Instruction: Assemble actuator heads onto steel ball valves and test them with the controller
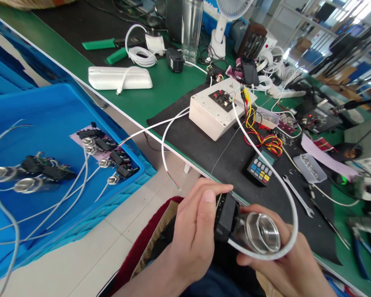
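Note:
Close to the table's front edge, my right hand [290,255] is wrapped around a sensor with a threaded metal fitting [261,233]. Its open threaded end faces right, and a black housing with a circuit board [227,216] is on its left end. My left hand [194,235] is closed against the board side of that housing, fingers together and thumb along them. A white cable [286,185] loops from the housing around the fitting and up to a white box [216,109] with black terminals on top. The palm side of my left hand is hidden.
At left, a blue bin [64,99] holds several similar sensors with trailing cables. On the black mat lie a keypad meter [261,168], a wrench [298,196], a small parts tray [309,168] and red and yellow leads [270,142]. Pliers [360,243] are at right.

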Motion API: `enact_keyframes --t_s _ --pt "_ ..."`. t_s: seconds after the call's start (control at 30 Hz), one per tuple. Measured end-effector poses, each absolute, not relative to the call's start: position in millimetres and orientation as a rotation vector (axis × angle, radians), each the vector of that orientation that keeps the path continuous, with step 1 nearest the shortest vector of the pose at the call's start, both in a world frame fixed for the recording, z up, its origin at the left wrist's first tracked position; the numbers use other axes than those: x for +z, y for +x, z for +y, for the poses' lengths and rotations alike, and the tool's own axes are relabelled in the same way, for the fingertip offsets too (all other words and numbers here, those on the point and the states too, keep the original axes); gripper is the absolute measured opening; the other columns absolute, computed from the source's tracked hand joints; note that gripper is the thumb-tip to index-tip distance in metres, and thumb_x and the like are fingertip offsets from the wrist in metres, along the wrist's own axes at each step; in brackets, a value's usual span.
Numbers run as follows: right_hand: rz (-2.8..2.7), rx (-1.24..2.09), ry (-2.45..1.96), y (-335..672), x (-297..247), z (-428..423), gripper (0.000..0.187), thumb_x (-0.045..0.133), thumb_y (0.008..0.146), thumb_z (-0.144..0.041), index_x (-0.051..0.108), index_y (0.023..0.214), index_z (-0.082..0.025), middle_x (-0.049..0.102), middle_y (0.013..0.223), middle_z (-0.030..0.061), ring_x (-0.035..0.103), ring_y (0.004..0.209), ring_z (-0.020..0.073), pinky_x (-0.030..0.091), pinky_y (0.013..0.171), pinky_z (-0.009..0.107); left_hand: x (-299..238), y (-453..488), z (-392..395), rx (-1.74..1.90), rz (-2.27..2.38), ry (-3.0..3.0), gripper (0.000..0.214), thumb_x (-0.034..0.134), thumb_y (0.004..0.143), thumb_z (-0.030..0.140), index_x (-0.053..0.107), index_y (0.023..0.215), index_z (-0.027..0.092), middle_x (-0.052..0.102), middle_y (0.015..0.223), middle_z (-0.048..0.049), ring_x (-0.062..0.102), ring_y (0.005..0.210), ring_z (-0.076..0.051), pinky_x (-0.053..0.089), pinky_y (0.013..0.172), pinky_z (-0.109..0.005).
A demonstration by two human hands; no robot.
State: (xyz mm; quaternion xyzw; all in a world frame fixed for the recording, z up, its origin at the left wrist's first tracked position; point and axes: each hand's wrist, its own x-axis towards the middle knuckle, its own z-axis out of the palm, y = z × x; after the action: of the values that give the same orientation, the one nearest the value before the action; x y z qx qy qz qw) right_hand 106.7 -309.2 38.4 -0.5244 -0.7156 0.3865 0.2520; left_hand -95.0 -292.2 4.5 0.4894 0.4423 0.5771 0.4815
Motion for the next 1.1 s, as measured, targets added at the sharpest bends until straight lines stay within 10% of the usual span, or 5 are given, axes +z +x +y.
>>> enact_keyframes --t_s 0.8,1.1 --pt "-2.235 0.638 -1.299 111.0 34.8 -302.0 0.056 0.072 0.099 -0.047 0.048 0.145 -0.025 0.071 0.128 0.0082 0.074 0.108 0.0220 0.059 0.091 0.025 12.9 -105.4 -278.0 1.174 1.170 1.122 0.043 0.042 0.111 0.047 0.078 0.120 0.026 0.077 0.118 -0.0048 0.070 0.107 -0.024 0.050 0.095 -0.035" --pt "-2.191 0.718 -1.327 105.9 29.6 -303.4 0.059 0.072 0.098 -0.048 0.046 0.147 -0.027 0.071 0.122 0.0063 0.074 0.100 0.0200 0.059 0.085 0.025 10.6 -97.7 -265.7 1.160 1.127 0.876 0.068 0.024 0.110 0.059 0.079 0.098 0.021 0.077 0.091 -0.0062 0.069 0.083 -0.023 0.049 0.073 -0.033"
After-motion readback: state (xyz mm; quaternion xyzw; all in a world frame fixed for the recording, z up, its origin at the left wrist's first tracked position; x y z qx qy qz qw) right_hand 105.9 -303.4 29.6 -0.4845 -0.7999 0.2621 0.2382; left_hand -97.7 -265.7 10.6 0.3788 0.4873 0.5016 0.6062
